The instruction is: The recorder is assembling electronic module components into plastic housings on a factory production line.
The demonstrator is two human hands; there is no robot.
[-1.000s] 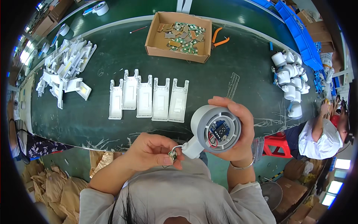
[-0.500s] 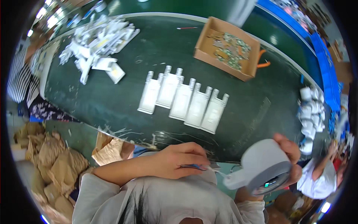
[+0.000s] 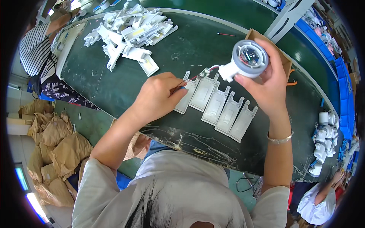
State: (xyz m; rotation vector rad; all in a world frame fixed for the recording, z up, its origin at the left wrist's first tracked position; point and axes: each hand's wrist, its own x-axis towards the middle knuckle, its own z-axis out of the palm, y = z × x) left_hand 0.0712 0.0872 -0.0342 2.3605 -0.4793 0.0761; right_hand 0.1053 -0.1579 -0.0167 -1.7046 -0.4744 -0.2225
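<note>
My right hand (image 3: 272,79) is closed round a white lamp-like housing (image 3: 227,71) with a grey ring; its round face is turned up, and a circuit board (image 3: 251,55) shows inside. Wires run from the housing's short neck to a small green board (image 3: 204,72) hanging in the air. From there thin red and black wires (image 3: 187,81) reach my left hand (image 3: 159,95), whose fingers are pinched on them. A bit of blue shows at the fingertips; its kind is unclear. Beneath, several flat white panels (image 3: 216,104) with two prongs each lie in a slanting row.
A pile of white plastic parts (image 3: 133,30) covers the table's far left. Behind my right hand stands a cardboard box (image 3: 287,62), with orange handles (image 3: 292,78) beside it. Several white round housings (image 3: 323,136) cluster at the right edge. A person in stripes (image 3: 36,49) is at the left.
Both hands have risen from near my body to above the panels. The housing has turned so its grey-ringed face points up. The small board and wires are now plainly visible between the hands.
</note>
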